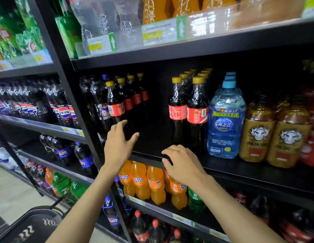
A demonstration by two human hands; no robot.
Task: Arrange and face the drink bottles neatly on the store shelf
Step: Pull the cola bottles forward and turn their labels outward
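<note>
On the black middle shelf (240, 172) a row of cola bottles with yellow caps and red labels (116, 104) runs back at the left. Two more rows of the same cola (187, 113) stand to the right, and a dark gap lies between the two groups. My left hand (117, 146) is raised with fingers spread just below the front left cola bottle, holding nothing. My right hand (182, 163) rests at the shelf's front edge below the right cola rows, fingers bent, nothing in it.
Blue water bottles (225, 123) and gold Predator bottles (273, 135) stand right of the cola. Orange Fanta bottles (149, 183) fill the shelf below. Pepsi bottles (61, 111) fill the left bay. Price tags (152, 34) line the upper shelf. A black basket (30, 225) is at bottom left.
</note>
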